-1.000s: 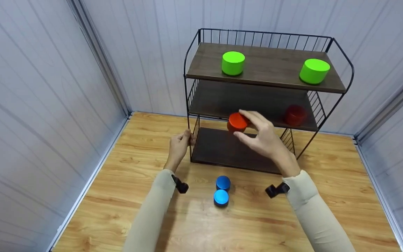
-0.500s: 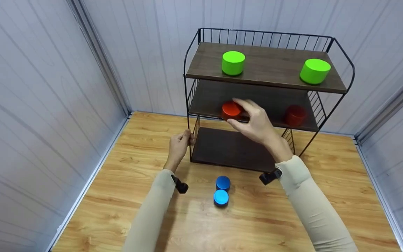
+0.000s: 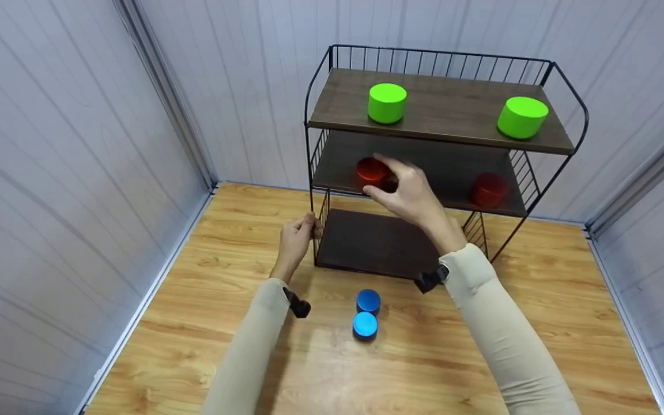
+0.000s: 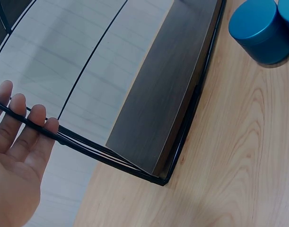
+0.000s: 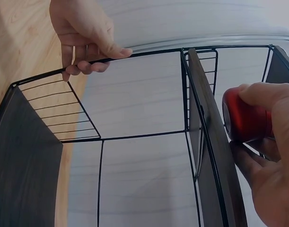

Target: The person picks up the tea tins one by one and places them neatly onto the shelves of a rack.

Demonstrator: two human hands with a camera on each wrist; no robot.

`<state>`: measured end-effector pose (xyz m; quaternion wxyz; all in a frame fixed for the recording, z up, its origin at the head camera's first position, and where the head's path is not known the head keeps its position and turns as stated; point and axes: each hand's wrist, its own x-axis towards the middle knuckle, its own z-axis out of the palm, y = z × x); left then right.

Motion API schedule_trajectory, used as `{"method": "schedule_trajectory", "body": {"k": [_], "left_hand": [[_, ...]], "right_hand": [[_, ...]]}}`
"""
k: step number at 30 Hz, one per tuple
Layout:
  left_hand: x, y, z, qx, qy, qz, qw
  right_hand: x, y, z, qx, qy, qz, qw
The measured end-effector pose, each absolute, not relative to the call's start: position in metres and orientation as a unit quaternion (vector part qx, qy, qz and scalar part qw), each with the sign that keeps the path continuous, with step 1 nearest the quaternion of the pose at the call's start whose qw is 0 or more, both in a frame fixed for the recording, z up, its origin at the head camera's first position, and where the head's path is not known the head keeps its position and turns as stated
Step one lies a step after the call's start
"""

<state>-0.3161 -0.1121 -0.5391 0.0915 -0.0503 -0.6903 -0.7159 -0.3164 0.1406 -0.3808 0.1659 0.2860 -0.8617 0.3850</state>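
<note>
My right hand (image 3: 410, 193) holds a red tin (image 3: 368, 172) between thumb and fingers, over the left part of the rack's middle shelf (image 3: 424, 161). In the right wrist view that tin (image 5: 246, 116) is right by the shelf board; whether it touches cannot be told. Lower down, my left hand (image 3: 295, 239) grips the black wire rack's left front post (image 4: 83, 150), its fingers curled round the rod in the left wrist view. Another red tin (image 3: 489, 190) stands at the right end of the middle shelf.
Two green tins (image 3: 387, 104) stand apart on the top shelf (image 3: 453, 101). Two blue tins (image 3: 365, 325) sit close together on the wooden floor (image 3: 412, 357) before the rack. Below the red tins lies the dark bottom shelf (image 3: 366, 242). Pale panel walls surround the rack.
My right hand has carried the red tin up and leftward, from in front of the rack to the middle shelf. The left hand stays on the post.
</note>
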Motion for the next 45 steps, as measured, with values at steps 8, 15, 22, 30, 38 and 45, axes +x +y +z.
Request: {"method": "schedule_trajectory", "body": {"k": [8,15,22,30,38,45], "left_hand": [[-0.305,-0.111,-0.524,-0.061,-0.692,-0.713,0.098],[-0.312,-0.114,-0.533,-0.058,-0.683,-0.723,0.089],[-0.326,-0.114,-0.551,-0.052,-0.682,-0.723,0.097],[-0.324,-0.112,-0.552,-0.061,-0.691,-0.712,0.11],[-0.324,-0.112,-0.551,-0.04,-0.696,-0.709,0.109],[-0.323,-0.112,-0.552,-0.038,-0.688,-0.717,0.106]], "right_hand": [[-0.32,0.138,-0.381,0.273,-0.867,0.396,0.13],[-0.323,0.139,-0.381,0.262,-0.871,0.399,0.113],[-0.323,0.141,-0.381,0.259,-0.872,0.4,0.113],[-0.324,0.141,-0.382,0.26,-0.871,0.398,0.12],[-0.323,0.141,-0.381,0.254,-0.876,0.395,0.114],[-0.324,0.14,-0.382,0.256,-0.878,0.387,0.116]]}}
